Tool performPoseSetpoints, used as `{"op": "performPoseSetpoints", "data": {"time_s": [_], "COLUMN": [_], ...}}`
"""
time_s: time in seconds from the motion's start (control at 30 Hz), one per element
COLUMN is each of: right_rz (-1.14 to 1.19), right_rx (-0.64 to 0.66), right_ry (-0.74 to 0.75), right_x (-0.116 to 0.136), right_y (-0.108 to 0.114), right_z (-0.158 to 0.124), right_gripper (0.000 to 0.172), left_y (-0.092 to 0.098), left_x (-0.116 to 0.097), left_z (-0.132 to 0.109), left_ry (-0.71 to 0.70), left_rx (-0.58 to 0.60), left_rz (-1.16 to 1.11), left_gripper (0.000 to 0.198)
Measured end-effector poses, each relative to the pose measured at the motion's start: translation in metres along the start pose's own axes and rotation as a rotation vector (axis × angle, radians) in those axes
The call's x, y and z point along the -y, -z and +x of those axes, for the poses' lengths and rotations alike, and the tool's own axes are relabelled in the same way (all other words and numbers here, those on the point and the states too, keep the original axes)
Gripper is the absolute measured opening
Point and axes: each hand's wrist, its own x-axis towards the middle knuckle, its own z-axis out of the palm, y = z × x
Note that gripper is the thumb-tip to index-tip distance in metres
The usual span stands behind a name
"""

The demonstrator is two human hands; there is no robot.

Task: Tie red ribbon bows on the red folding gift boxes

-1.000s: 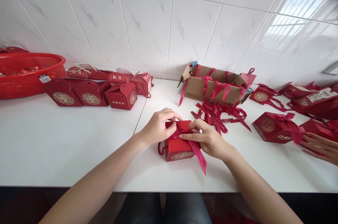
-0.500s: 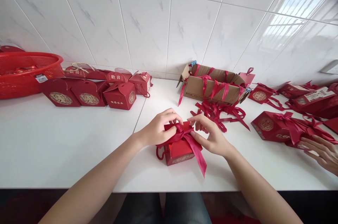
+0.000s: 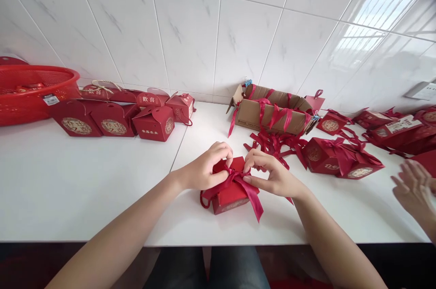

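Observation:
A small red gift box (image 3: 231, 198) with a cord handle at its left side sits on the table in front of me. Across its top lies a dark pink satin ribbon (image 3: 252, 198), knotted into a bow, one tail hanging over the front. My left hand (image 3: 213, 168) pinches the bow's left loop between thumb and fingers. From the other side, my right hand (image 3: 267, 173) pinches the right loop close to the knot. Part of the box top is hidden behind my fingers.
Behind the box is a cardboard carton (image 3: 269, 116) draped with ribbons, a ribbon pile (image 3: 272, 143) before it. Red boxes (image 3: 116, 121) and a red basket (image 3: 41, 93) stand left. Ribboned boxes (image 3: 327, 157) lie right, near another person's hand (image 3: 415, 189).
My fingers have drawn in closer to the knot, and the right hand now grips its loop. The other person's ribboned boxes have slid left, and that person's hand has come away from them.

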Motion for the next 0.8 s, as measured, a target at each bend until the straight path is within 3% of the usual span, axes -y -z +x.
{"op": "performPoseSetpoints", "data": {"time_s": [0.27,0.5,0.8], "right_rz": [-0.135,-0.374,-0.268], "right_rx": [0.292,0.548,0.535], "right_ry": [-0.158,-0.265,-0.158], "right_x": [0.016,0.028,0.028], "right_y": [0.021,0.034,0.033], "right_z": [0.012,0.035,0.041], "right_gripper": [0.021,0.033,0.013], "left_y": [0.001,0.002,0.007], "left_x": [0.002,0.0,-0.001], "left_z": [-0.001,-0.003,-0.003], "left_ry": [0.072,0.06,0.092], "left_rx": [0.04,0.039,0.096], "left_rz": [0.0,-0.087,-0.121], "left_gripper": [0.005,0.015,0.008]}}
